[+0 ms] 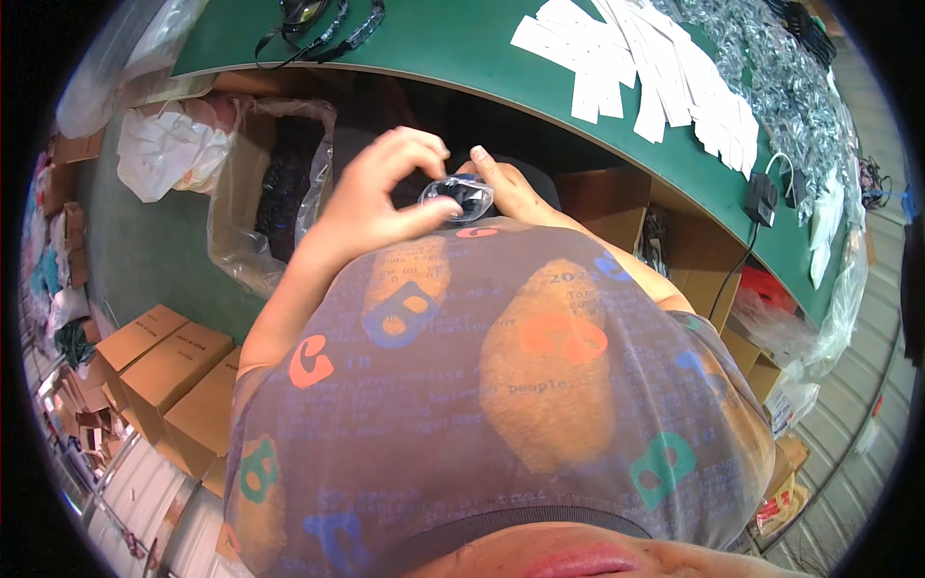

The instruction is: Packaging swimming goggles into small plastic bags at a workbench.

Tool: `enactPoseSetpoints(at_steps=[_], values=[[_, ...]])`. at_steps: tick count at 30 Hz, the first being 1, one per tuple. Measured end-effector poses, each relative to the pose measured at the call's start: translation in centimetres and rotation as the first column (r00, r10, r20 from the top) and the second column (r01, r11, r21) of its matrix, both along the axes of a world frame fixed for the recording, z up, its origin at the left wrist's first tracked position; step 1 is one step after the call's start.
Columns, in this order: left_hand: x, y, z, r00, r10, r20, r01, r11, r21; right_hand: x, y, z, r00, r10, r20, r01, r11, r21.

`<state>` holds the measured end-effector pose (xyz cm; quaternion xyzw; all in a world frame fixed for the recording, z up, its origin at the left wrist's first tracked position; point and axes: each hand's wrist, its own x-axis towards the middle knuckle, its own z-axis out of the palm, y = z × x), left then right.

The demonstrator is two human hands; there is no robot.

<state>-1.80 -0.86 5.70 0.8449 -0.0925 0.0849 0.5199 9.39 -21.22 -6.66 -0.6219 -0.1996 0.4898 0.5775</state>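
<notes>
In front of my belly is a small clear plastic bag [469,199] with a dark, shiny item inside; its exact kind does not show. My right hand [518,196] grips the bag from the right, thumb raised along its far edge and the other fingers mostly hidden. On the other side, my left hand [376,196] curls around it, slightly blurred, with the thumb pressed on the near edge. Its upper fingers arch above the bag. Left of my hands, an open carton lined with clear plastic [252,183] holds a pile of dark items.
The green table [443,48] curves ahead, bearing white paper strips [665,82], a heap of clear plastic packets [761,67], a black power adapter [761,199] and black straps [337,34]. Brown cartons [178,361] stand at left; another open carton [689,236] sits under the table.
</notes>
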Motion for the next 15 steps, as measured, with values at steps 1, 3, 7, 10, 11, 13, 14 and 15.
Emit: enactPoseSetpoints(at_steps=[1, 3, 7, 10, 11, 13, 14, 15], values=[[0.4, -0.8, -0.6, 0.999, -0.009, 0.050, 0.001, 0.987, 0.160, -0.2, -0.1, 0.1, 1.000, -0.006, 0.025, 0.005, 1.000, 0.009], [1.0, -2.5, -1.3, 0.989, 0.069, -0.133, -0.053, 0.992, 0.118, -0.4, 0.1, -0.1, 0.998, 0.018, 0.055, -0.019, 1.000, 0.025], [2.0, -1.7, -1.0, 0.986, 0.050, 0.157, -0.079, 0.980, 0.184, -0.2, 0.2, 1.7, 1.000, 0.006, 0.012, -0.006, 1.000, 0.004], [1.6, -1.7, -1.1, 0.979, 0.091, 0.180, -0.106, 0.992, 0.073, -0.1, 0.1, 0.9, 0.999, -0.048, -0.025, 0.047, 0.999, -0.024], [1.3, -1.5, -0.9, 0.979, 0.118, 0.163, -0.114, 0.993, -0.033, -0.2, 0.2, 0.5, 0.992, -0.105, -0.068, 0.101, 0.993, -0.055], [1.4, -0.8, -1.0, 0.965, 0.141, 0.222, -0.131, 0.990, -0.061, -0.1, 0.3, 0.0, 0.981, -0.172, -0.095, 0.162, 0.982, -0.099], [1.4, -0.6, -1.0, 0.983, 0.078, 0.166, -0.067, 0.995, -0.068, 0.0, 0.3, -0.1, 0.982, -0.166, -0.086, 0.157, 0.982, -0.101], [1.3, -0.8, -0.8, 0.991, 0.028, 0.130, -0.035, 0.998, 0.049, 0.0, 0.3, -0.3, 0.984, -0.159, -0.076, 0.151, 0.983, -0.104]])
